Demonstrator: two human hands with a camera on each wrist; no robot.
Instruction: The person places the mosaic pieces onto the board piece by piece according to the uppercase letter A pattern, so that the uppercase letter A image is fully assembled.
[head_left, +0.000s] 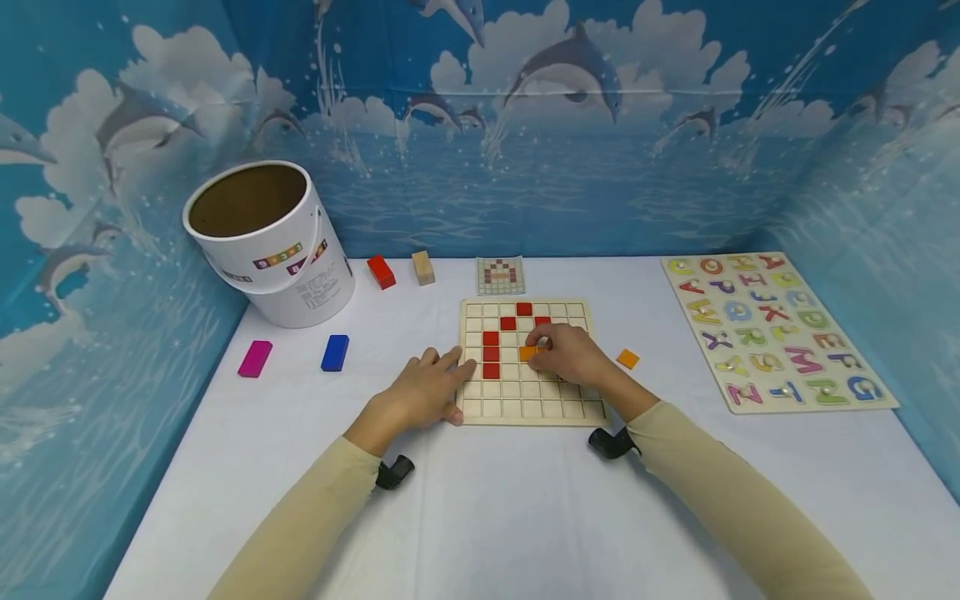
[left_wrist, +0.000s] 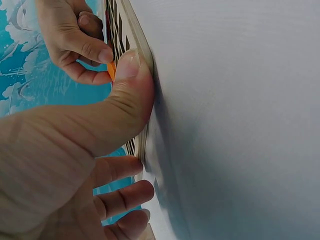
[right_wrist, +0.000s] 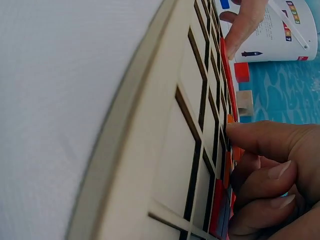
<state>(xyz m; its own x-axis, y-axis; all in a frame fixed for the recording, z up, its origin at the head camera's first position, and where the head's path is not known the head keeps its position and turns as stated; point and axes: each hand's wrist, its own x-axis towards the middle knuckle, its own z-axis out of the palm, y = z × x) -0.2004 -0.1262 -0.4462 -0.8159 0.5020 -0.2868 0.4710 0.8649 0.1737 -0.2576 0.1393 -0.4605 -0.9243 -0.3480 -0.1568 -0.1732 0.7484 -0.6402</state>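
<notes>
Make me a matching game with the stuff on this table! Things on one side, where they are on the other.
Things:
1. white bucket
2. letter puzzle
3. pink block
4. loose orange tile

Places:
A. far right of the table
B. just right of the grid board
C. back left corner
D. left side, beside the blue block

Pairs: 1-C, 2-A, 3-D, 4-B

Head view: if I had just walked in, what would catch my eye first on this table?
Probably the wooden grid board at the table's middle, partly filled with red tiles, where the right hand pinches an orange tile over a cell while the left hand rests on the board's left edge. Next, the colourful alphabet puzzle at the far right and the white bucket at the back left.
</notes>
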